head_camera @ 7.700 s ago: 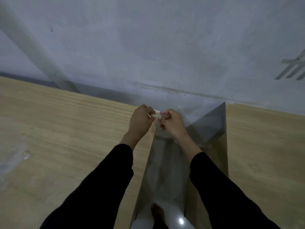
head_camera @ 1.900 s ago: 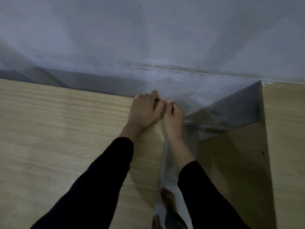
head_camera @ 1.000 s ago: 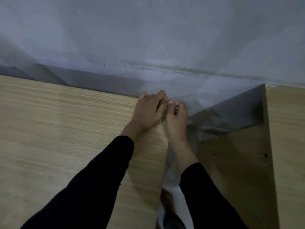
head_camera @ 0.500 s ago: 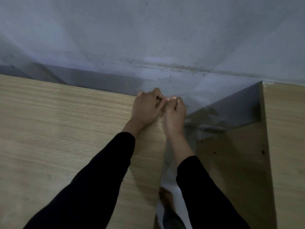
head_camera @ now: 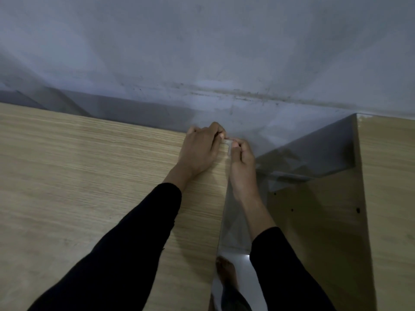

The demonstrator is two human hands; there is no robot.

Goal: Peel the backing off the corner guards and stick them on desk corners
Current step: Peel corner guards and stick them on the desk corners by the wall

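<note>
Head view, dim light. Both hands meet at the far right corner of the light wood-grain desk (head_camera: 89,176), right by the wall (head_camera: 202,52). The corner guard (head_camera: 228,146) is a small pale, see-through piece seated on that corner, visible only as a sliver between the two hands. The left hand (head_camera: 199,151) lies palm down on the desk top, fingers curled over the far edge, and its fingertips (head_camera: 221,135) touch the guard from the left. The right hand (head_camera: 242,158) comes in from the side of the desk, off its right edge, fingers curled, with its thumb tip (head_camera: 234,143) against the guard's right side. So both hands are together and clamped on the guard, nearly touching each other. Whether any backing is on the guard is too small and dark to tell. Both arms wear black sleeves (head_camera: 139,232). To the right, across a gap, stands a second wood-grain unit (head_camera: 386,187), whose side panel (head_camera: 314,221) shows a few small dark holes. Glossy grey floor (head_camera: 235,223) shows in the gap, and a bare foot (head_camera: 224,272) is at the bottom. The wall is grey with a scuffed, dirty line running just above the hands.
</note>
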